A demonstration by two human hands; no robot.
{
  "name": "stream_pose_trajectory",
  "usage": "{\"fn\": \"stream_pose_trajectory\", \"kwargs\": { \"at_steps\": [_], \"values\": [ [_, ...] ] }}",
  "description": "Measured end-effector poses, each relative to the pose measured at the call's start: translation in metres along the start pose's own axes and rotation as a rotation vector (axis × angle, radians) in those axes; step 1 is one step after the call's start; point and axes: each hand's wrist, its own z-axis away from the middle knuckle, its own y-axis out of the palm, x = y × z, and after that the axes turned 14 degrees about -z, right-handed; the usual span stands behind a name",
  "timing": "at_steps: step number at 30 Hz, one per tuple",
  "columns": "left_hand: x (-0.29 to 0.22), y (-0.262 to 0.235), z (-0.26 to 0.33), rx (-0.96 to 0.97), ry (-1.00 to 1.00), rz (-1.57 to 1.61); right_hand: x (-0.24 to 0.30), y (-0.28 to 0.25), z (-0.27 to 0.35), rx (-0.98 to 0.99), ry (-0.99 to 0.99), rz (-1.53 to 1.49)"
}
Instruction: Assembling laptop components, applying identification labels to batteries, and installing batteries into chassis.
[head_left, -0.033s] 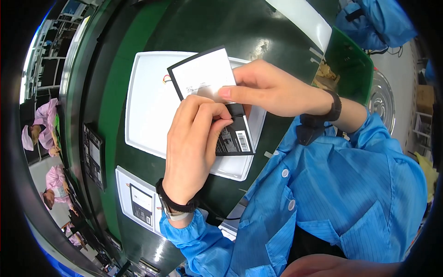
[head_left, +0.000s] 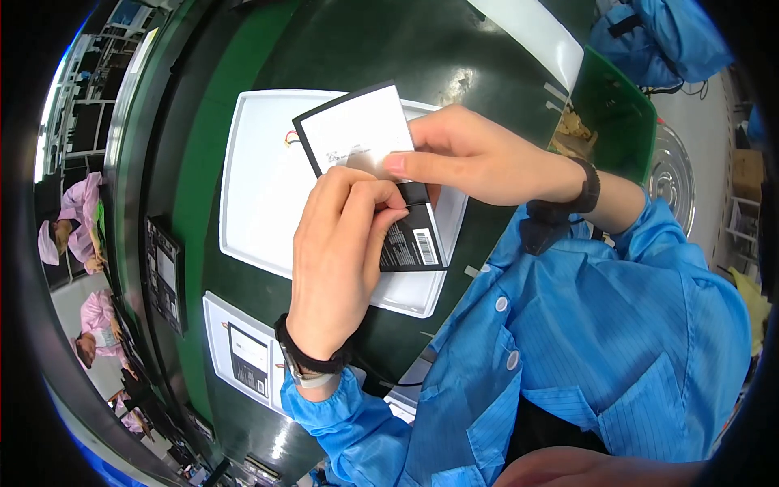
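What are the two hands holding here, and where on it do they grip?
Both hold one flat black battery pack with a white film. The left hand pinches its middle; the right hand grips the right edge, fingertips on the film.

Where it sits: on the person's head, up high.
Which way it looks: down at the green table [head_left: 243, 57] — forearms come in from the bottom and right.
How near: very close — the two hands fill the middle.
Edges: lines bend, corners go black.
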Motion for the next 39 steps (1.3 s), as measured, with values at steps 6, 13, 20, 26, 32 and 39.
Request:
{"fn": "stream_pose_trajectory", "kwargs": {
  "at_steps": [6,13,20,26,32,39],
  "values": [
    [0.0,-0.002,0.0,-0.034,0.058,-0.066,0.01,-0.005,-0.001,0.111,0.101,-0.086],
    [0.003,-0.009,0.002,0.035,0.043,0.092,0.007,-0.014,-0.002,0.115,0.152,-0.16],
    [0.003,-0.015,-0.002,0.143,0.064,0.073,0.003,-0.015,-0.005,0.129,0.157,-0.196],
    [0.006,-0.008,-0.009,0.057,0.078,0.192,0.001,-0.017,-0.01,0.137,0.21,-0.239],
    [0.004,-0.006,-0.008,-0.117,0.053,0.086,-0.004,-0.018,-0.012,0.063,0.127,-0.334],
    [0.006,0.001,-0.002,-0.321,-0.158,0.254,0.004,-0.024,-0.006,-0.075,-0.031,-0.199]
  ]
}}
